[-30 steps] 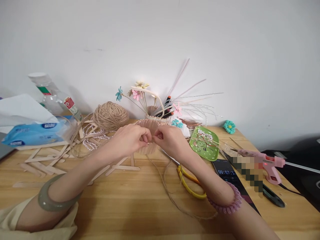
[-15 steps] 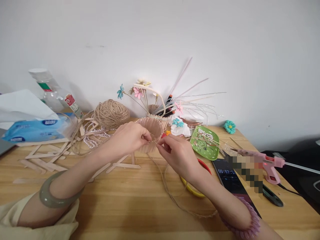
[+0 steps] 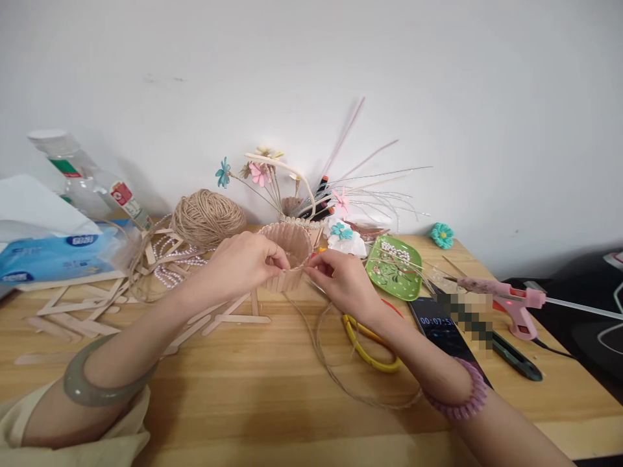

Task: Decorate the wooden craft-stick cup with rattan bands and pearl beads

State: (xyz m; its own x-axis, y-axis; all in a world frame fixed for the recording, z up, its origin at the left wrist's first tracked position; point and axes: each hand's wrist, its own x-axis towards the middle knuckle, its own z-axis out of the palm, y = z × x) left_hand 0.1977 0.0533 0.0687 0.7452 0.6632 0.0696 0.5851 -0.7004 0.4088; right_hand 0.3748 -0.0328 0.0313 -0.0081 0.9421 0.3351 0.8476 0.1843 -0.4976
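A round cup of upright craft sticks (image 3: 285,245) stands before me, open at the top. My left hand (image 3: 248,259) pinches the near rim of the cup, thumb and fingers closed on it; its fingertips hide that bit of edge. At the right side of the same rim, my right hand (image 3: 344,280) holds a strand of jute twine (image 3: 318,350) in a closed pinch. The strand hangs from the cup and loops over the table toward my right forearm. Under my right wrist lie yellow-and-red-handled scissors (image 3: 372,357).
Behind the cup are a twine ball (image 3: 208,217) and craft flowers (image 3: 257,174). Loose craft sticks (image 3: 80,318) and wet wipes (image 3: 53,258) lie left. To the right are a green tray (image 3: 396,285), a phone (image 3: 440,331), a utility knife (image 3: 516,355) and a pink glue gun (image 3: 520,305).
The view has shifted a little, so things appear further left and higher. My right fingertips have moved slightly right along the rim, away from my left ones. Both pinches stay closed.
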